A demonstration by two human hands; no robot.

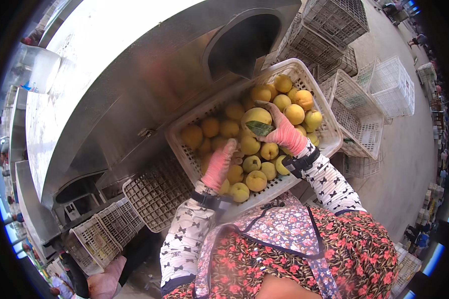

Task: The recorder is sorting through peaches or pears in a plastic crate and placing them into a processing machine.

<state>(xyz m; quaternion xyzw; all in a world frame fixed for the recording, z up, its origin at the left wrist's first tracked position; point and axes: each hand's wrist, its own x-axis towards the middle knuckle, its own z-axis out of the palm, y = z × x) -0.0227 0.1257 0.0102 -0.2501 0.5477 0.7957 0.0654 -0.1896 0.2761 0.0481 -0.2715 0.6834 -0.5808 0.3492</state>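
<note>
In front of me a white plastic crate (331, 140) holds many yellow-orange peaches (256, 181). My right hand (284, 130), in a pink glove with soiled fingertips, grips a large yellow peach (255, 116) over the middle of the crate; a green leaf (259, 128) lies against that fruit. My left hand (220, 164), gloved in the same pink, is over the near left part of the crate among the peaches, its fingers pointing away from me. Whether its fingers hold a fruit is not clear. Both wrists carry black straps over patterned sleeves.
A large metal machine with an oval opening (243, 41) stands beyond the crate. An empty grid crate (161, 190) is at the left, with more crates (104, 231) beside it and another person's arm (108, 274) below. Stacked crates (335, 22) and an open crate (359, 123) stand at the right.
</note>
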